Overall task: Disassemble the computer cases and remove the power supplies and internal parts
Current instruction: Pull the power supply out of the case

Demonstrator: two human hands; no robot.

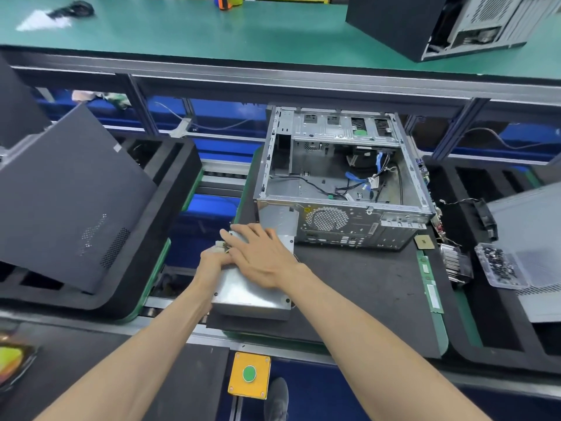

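Power supply (252, 294) out, near left of gutted case (340, 183) | right hand (261, 256) flat on top, fingers straight; left hand (214, 259) grips its cable end | risk: overhanging counter (364, 284) edge, could tip off

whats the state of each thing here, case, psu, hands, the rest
computer case: open, side panel off, loose cables inside
power supply: out of the case, lying on the black mat
left hand: grips the power supply's left side
right hand: fingers straight, flat on top of the power supply
side panel: detached, tilted at left
screw tray: holds dark screws
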